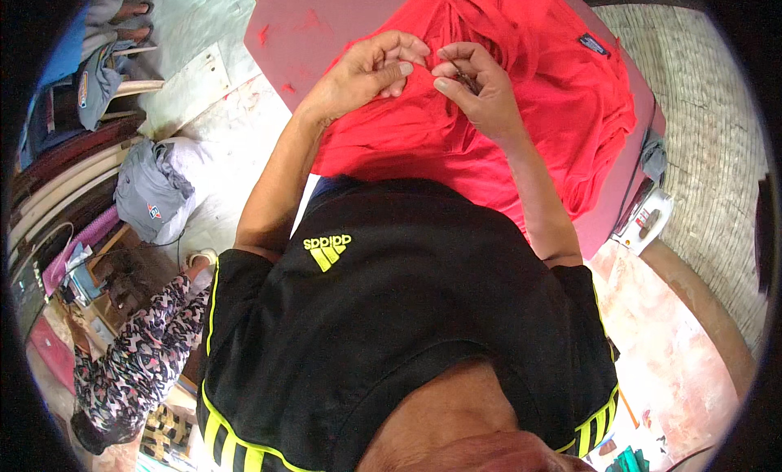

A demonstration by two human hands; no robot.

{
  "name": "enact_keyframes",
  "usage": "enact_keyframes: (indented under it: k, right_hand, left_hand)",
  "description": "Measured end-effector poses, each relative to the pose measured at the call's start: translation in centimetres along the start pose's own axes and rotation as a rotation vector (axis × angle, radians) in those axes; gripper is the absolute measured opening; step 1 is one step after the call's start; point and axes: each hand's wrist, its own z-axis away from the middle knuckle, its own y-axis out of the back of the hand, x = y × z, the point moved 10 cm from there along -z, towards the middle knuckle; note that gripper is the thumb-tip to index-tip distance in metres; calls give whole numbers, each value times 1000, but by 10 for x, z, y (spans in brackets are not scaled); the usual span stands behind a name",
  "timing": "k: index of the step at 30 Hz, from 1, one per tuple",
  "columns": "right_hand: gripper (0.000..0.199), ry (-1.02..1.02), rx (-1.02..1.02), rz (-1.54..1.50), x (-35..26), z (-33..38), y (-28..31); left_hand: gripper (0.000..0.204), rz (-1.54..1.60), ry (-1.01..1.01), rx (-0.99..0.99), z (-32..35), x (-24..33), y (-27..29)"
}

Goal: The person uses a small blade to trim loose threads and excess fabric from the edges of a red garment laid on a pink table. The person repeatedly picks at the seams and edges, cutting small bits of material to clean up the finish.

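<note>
A red knit garment (391, 142) lies bunched over the table in front of me and hangs down toward my lap. Above its far part, my left hand (371, 73) is closed, thumb and fingertips curled together; whatever they pinch, perhaps a thread or an edge of the red cloth, is too small to make out. Close beside it on the right, my right hand (486, 93) is closed around a small dark metal tool that looks like thread snips (468, 81), mostly hidden in the fingers. The two sets of fingertips are slightly apart. A dark label (593, 43) shows at the garment's far right.
The table's mauve top (285, 32) carries red scraps of lint. A white appliance resembling an iron (646, 219) is at its right edge. Left on the floor are a grey cloth-covered bundle (153, 191) and a person in patterned clothes (151, 333); another person's feet (134, 24) show farther off.
</note>
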Motion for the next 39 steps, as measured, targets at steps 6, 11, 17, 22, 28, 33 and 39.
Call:
enact_keyframes:
  k: [6,11,17,22,28,33,39]
  right_hand:
    - [35,-16,58,-111,4,4,4]
    - [31,38,75,-51,1,5,1]
    - [19,295,-144,682,-49,-1,-19]
    - [24,191,-97,546,-18,-17,-5]
    - [23,184,-230,546,-37,-13,-4]
    - [23,225,-371,780,-45,-12,-18]
    - [26,165,-340,570,-32,-16,-15]
  left_hand:
    - [31,-591,-472,256,26,36,-14]
    - [22,-536,-243,344,26,3,-8]
    - [21,-682,-183,323,24,11,-10]
    - [19,-592,-201,360,24,1,-8]
    - [15,-488,-174,356,27,-10,-1]
    - [14,-498,-185,362,28,-6,-3]
    - [12,-666,-273,595,51,16,-11]
